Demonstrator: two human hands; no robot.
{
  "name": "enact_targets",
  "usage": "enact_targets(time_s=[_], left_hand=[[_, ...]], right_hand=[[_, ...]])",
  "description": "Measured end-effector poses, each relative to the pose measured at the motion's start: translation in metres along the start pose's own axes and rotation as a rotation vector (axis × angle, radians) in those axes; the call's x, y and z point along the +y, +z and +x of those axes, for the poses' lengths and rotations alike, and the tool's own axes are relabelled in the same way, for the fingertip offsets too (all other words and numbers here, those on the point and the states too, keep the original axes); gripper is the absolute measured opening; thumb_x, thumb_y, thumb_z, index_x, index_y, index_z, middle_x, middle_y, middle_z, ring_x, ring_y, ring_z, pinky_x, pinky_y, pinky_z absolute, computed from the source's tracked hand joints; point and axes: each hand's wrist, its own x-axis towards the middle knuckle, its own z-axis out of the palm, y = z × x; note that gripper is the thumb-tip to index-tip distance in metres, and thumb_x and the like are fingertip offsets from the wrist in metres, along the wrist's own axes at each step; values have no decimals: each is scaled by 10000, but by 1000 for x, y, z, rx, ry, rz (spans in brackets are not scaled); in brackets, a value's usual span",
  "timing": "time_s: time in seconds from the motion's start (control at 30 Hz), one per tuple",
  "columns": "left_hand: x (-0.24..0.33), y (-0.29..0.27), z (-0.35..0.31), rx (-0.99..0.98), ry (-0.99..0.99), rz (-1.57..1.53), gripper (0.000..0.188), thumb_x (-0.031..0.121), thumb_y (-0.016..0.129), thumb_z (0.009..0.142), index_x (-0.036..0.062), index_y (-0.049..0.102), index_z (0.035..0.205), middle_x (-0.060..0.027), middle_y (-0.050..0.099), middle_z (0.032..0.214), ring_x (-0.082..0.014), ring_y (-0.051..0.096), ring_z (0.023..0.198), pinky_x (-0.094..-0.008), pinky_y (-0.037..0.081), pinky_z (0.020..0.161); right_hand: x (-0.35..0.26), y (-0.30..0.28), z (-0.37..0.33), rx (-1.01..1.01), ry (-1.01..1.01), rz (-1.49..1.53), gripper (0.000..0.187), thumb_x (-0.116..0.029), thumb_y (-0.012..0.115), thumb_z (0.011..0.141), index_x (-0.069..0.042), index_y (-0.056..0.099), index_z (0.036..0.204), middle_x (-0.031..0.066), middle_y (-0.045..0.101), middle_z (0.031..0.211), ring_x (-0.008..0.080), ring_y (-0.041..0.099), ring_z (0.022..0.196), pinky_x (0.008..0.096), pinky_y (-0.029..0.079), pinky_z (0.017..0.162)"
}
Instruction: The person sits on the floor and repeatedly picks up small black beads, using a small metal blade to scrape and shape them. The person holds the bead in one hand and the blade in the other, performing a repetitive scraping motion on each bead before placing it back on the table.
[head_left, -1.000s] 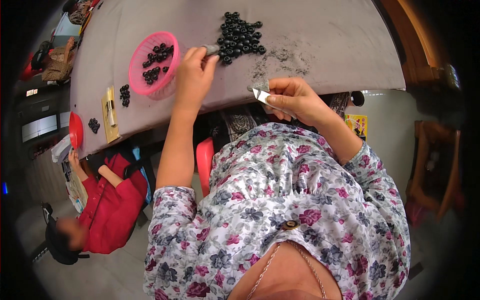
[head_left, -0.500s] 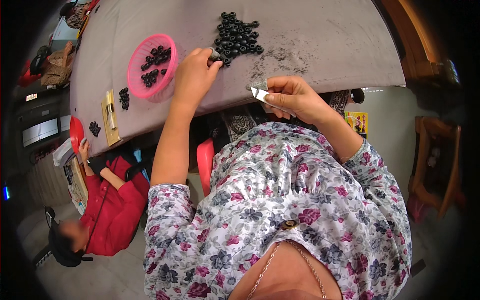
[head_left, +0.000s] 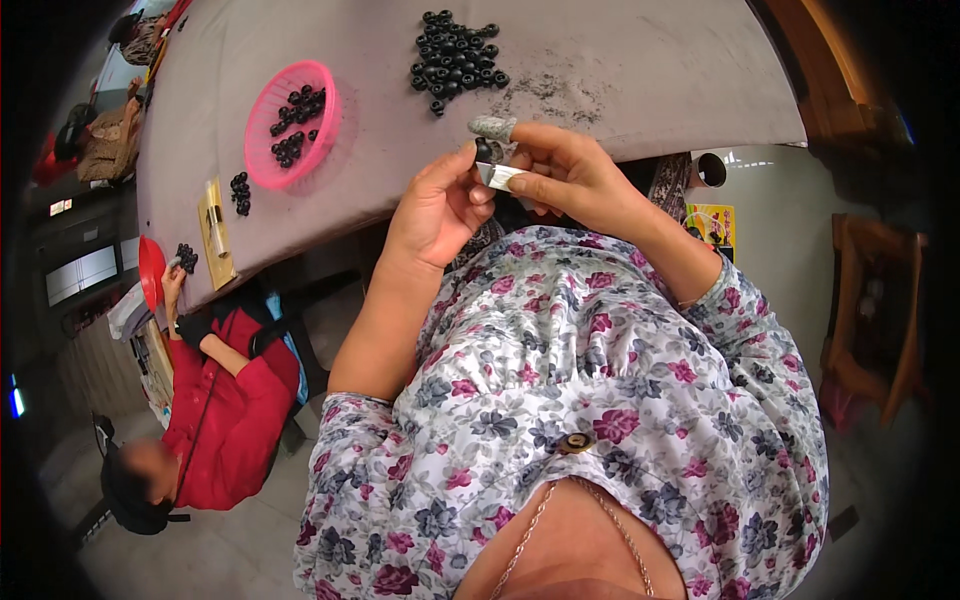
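Just over the table's near edge, my left hand (head_left: 436,208) pinches a round black bead (head_left: 485,150) between thumb and fingers. My right hand (head_left: 572,182) meets it there, shut on a small flat blade (head_left: 500,177) with a white wrapped part under the thumb. The blade lies against or very near the bead; which of the two cannot be made out. A greyish cover (head_left: 492,127) sits on my right index fingertip. Beyond my hands a pile of black beads with holes (head_left: 455,62) rests on the grey-covered table (head_left: 390,110).
Dark crumbs (head_left: 550,97) are scattered right of the pile. To the left stands a pink basket (head_left: 334,125) holding beads. Small bead groups (head_left: 240,193) and a yellowish packet (head_left: 217,240) lie near the edge. A person in red (head_left: 235,400) sits at left, one hand by a red dish (head_left: 151,272).
My left hand has come from beside the pile toward me, bringing a bead to my right hand. The right hand and blade have shifted slightly left.
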Motion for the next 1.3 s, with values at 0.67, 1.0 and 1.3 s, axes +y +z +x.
enact_targets(time_s=[0.67,1.0,1.3], left_hand=[[-5,-8,-8,-177,-84,-93,227,231,564,944,20,580,1025,-37,570,855,-107,481,651,-239,404,567],[-12,6,-16,-128,-74,-200,201,218,590,922,31,585,997,-14,528,769,-113,480,627,-244,397,565],[-16,10,-16,-60,-63,-277,187,237,567,946,50,561,938,-17,515,760,-114,496,621,-243,402,556]], right_hand=[[6,-18,6,-197,135,130,273,-192,631,917,-6,595,1113,-6,593,758,46,530,575,188,369,471],[5,-16,5,-184,184,188,291,-185,628,922,-3,606,1149,6,619,799,42,522,569,181,350,455],[4,-15,4,-162,162,133,403,-168,622,924,39,534,1257,29,617,826,54,522,594,187,367,480]])
